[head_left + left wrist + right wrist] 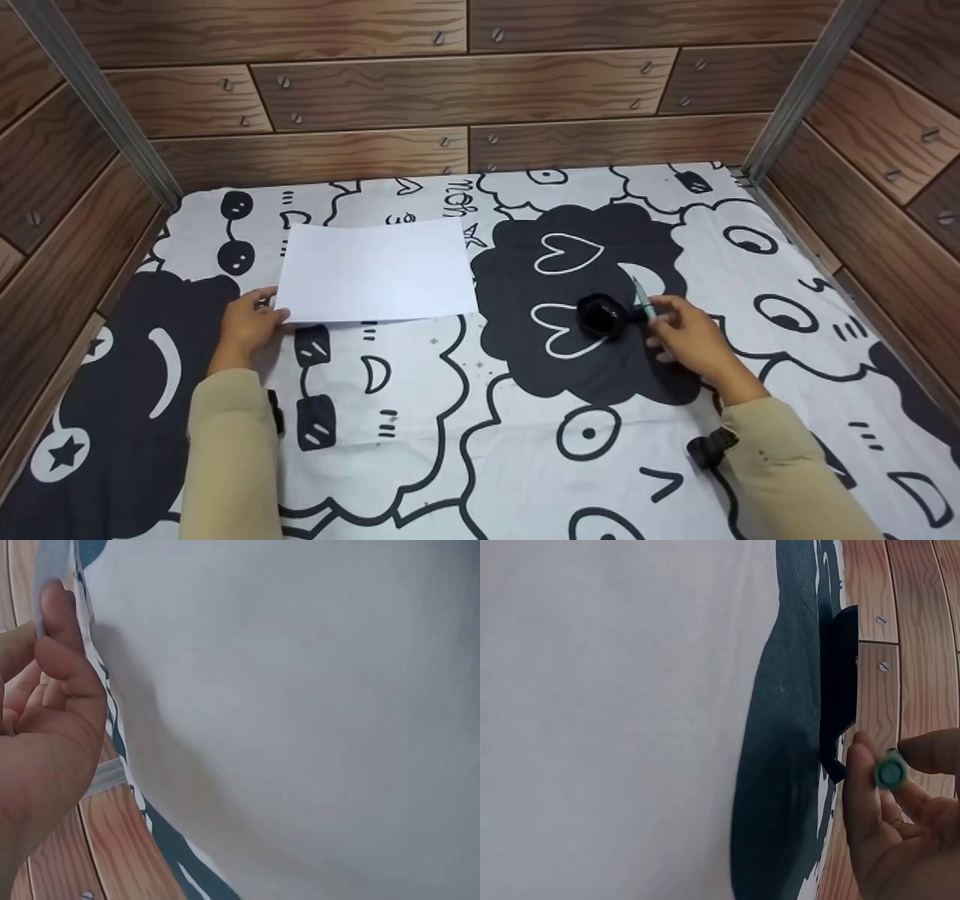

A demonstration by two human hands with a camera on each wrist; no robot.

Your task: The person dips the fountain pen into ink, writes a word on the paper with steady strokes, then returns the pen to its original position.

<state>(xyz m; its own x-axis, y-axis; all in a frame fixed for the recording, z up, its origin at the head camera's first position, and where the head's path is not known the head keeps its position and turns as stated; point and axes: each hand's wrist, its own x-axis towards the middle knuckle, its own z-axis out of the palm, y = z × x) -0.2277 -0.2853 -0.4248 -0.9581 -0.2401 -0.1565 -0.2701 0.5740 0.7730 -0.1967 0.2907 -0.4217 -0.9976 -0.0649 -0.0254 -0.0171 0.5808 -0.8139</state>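
My left hand (249,328) pinches a sheet of white paper (379,274) at its near left corner. In the left wrist view the paper (49,566) appears edge-on between thumb and fingers. With my right hand (691,337) I hold a light green pen (643,297) between thumb and fingertips, its tip pointing up and away. The right wrist view shows the pen's round green end (889,773) in the fingers. Just left of that hand lies a glossy black, round, bowl-like thing (600,315) with a short handle reaching toward the fingers.
A white cloth with black cartoon faces (405,465) covers the table. Wood-patterned panels (360,94) stand at the back and both sides, with grey metal posts (806,82) at the corners. Black wrist cameras (709,448) sit at both sleeves; a cable trails from the right one.
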